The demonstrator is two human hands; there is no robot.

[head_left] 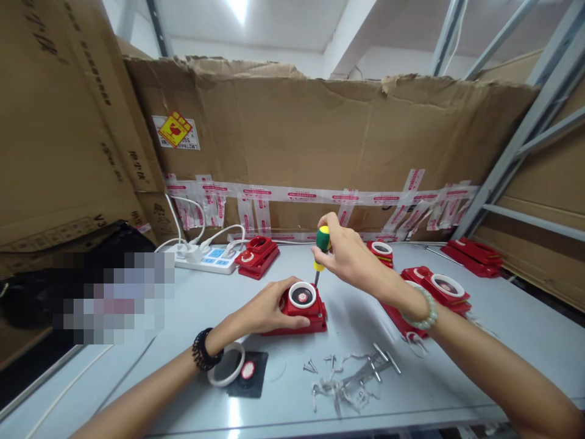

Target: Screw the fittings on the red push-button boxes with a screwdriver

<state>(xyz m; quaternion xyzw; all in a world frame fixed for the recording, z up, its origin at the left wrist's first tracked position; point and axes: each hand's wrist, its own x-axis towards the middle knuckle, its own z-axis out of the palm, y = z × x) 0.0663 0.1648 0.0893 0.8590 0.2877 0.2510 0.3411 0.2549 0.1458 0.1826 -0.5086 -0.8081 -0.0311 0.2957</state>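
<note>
My left hand (278,308) is wrapped round a red box-shaped housing (311,318) with a white ring (302,295) and a dark round centre on top, pressing it on the table. In my right hand (340,250) is a screwdriver (323,239) with a green and yellow handle, held upright. Its shaft points down at the far right corner of the housing; whether the tip sits in a screw I cannot tell. Nearer me lie a loose white ring (226,364), a black square sheet (254,374) with a round label, and several screws (311,366).
Metal T-shaped parts (377,363) tangle with whitish strings at the front. More red housings stand right (434,281), far right (473,257) and back left (258,256). A white power strip (205,261) with plugged cables is at the left rear. Cardboard (320,134) walls the back.
</note>
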